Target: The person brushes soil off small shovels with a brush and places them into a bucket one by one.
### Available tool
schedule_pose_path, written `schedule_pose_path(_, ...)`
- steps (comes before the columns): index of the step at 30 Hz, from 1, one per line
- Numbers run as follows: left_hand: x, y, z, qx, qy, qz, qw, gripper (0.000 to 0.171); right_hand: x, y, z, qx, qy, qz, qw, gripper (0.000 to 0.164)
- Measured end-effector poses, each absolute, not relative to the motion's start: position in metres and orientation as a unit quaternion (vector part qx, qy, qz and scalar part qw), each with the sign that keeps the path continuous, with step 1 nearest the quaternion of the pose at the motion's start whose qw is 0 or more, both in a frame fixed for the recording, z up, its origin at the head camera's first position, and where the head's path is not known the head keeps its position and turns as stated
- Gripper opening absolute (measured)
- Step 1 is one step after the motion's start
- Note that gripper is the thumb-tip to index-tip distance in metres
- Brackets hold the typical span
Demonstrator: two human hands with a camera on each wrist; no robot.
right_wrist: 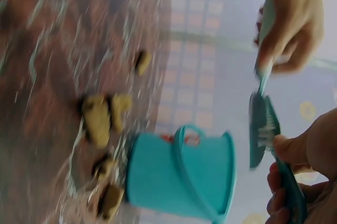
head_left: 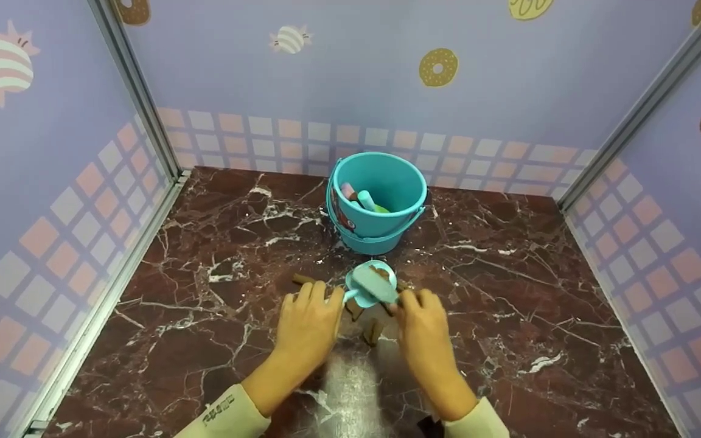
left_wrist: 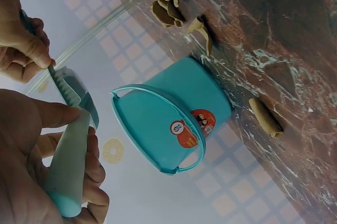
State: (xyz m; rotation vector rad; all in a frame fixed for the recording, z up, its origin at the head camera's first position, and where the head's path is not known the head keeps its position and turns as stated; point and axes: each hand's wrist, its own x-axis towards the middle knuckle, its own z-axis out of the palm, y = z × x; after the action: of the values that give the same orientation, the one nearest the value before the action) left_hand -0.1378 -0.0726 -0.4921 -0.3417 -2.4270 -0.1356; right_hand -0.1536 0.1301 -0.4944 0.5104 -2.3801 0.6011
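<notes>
My left hand [head_left: 309, 316] grips the thick pale teal handle [left_wrist: 68, 166] of a small round dustpan [head_left: 362, 299]. A teal-handled hand brush [head_left: 376, 283] is held by my right hand [head_left: 425, 328], its head lying across the pan. In the right wrist view the brush's pale bristles [right_wrist: 266, 134] face the pan. Some brown matter [head_left: 381, 272] shows in the pan, partly hidden by the brush. Both tools are raised above the floor, in front of the bucket. Curled brown pieces [right_wrist: 97, 121] lie on the floor below my hands.
A teal bucket [head_left: 381, 228] with its handle down stands near the back wall, holding several coloured items [head_left: 366, 199]. Another brown piece [left_wrist: 265, 117] lies apart on the dark marbled floor [head_left: 216, 328]. Patterned walls [head_left: 350, 67] enclose three sides.
</notes>
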Motion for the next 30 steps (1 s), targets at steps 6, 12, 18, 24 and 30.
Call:
schedule_pose_path(6,-0.138,-0.073,-0.496,-0.135,-0.927,-0.047,0.348,0.014,-0.163,0.141,-0.499,0.177,-0.898,0.221,0.336,0.020)
schedule_pose_path(12,-0.138,-0.072,-0.494,-0.131,-0.927,-0.044,0.349,0.014,-0.164,0.144,-0.496,0.160,-0.896,0.231,0.343,0.022)
schedule_pose_path(18,-0.141,-0.073,-0.493,-0.118,-0.930,-0.026,0.346,0.016,-0.150,0.130,-0.489,0.170,-0.896,0.256,0.320,0.018)
schedule_pose_path(24,-0.143,-0.072,-0.495,-0.117,-0.924,-0.022,0.364,0.016,-0.145,0.118,-0.494,0.204,-0.900,0.211,0.321,0.020)
schedule_pose_path(30,-0.140,-0.074,-0.496,-0.117,-0.923,-0.018,0.368,0.015,-0.159,0.132,-0.495,0.178,-0.906,0.228,0.309,0.019)
